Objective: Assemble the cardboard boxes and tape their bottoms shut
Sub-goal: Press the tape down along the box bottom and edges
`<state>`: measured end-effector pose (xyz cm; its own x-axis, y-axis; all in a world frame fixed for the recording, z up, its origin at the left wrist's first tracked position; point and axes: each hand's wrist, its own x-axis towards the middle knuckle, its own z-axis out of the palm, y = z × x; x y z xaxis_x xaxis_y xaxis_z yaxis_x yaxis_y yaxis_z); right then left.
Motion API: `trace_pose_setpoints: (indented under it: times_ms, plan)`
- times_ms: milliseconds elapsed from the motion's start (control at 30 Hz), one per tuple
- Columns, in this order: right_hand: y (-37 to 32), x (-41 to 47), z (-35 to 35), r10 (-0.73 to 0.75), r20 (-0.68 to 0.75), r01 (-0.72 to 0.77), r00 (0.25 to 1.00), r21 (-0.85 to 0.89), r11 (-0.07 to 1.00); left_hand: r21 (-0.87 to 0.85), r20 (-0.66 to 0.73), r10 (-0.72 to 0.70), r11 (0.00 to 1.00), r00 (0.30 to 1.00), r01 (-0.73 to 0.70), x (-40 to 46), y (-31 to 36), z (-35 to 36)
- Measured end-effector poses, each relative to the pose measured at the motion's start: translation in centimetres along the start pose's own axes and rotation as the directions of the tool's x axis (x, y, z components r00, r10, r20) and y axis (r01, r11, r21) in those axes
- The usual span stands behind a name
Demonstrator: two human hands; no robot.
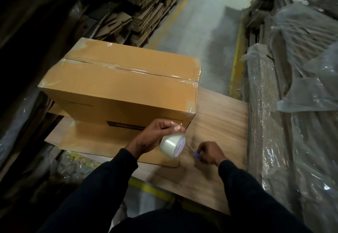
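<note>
box [126, 79] sits in the middle of the frame on a wooden board [225, 121], upside down with its flaps closed and clear tape along the centre seam and over the corners. a loose flap [109, 141] lies flat on the board in front of it, toward the lower left. both hands are just below the box's near right corner, apart from it. the left hand [155, 135] grips a roll of clear tape [172, 145], fingers curled round it, thumb on top. a thin strip of tape [190, 147] runs from the roll to the right hand [210, 153], just beside it to the right, which pinches a small purple cutter [196, 155] at the strip. dark sleeves cover both arms. stacks of flat cardboard [151, 3] fill the upper left, plastic-wrapped bundles [292, 104] the right side, with a grey floor [204, 31] and yellow lines between them
</note>
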<state>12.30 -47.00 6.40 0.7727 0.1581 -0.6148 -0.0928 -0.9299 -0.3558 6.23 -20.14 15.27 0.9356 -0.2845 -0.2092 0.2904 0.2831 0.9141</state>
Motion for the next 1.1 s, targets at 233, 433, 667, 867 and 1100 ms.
trace_pose_setpoints:
  times_ms: [233,433,667,867,1100]
  plan:
    - [0.3,-1.9,7.1,0.174,-0.052,-0.174,0.983,0.004,0.985,-0.257,-0.056,0.177,0.949,0.983,-0.185,2.3,6.9,-2.1]
    - [-2.2,-2.9,-2.7,-0.082,-0.363,0.195,0.928,0.286,0.938,-0.517,0.015,0.132,0.85,0.991,-0.105,5.7,8.5,-4.8]
    - [-8.8,-2.8,-9.1,-0.347,-0.456,0.483,0.819,0.222,0.847,-0.497,0.014,0.073,0.866,0.997,-0.057,7.9,8.2,-5.2]
    - [-7.9,-0.4,-4.5,-0.397,-0.636,0.502,0.662,-0.017,0.865,-0.538,0.019,-0.031,0.842,0.999,0.037,8.5,7.9,-5.4]
    - [-5.2,2.5,2.3,-0.217,-0.524,0.344,0.824,0.156,0.926,-0.507,0.008,-0.036,0.861,0.999,0.035,8.4,7.6,-5.5]
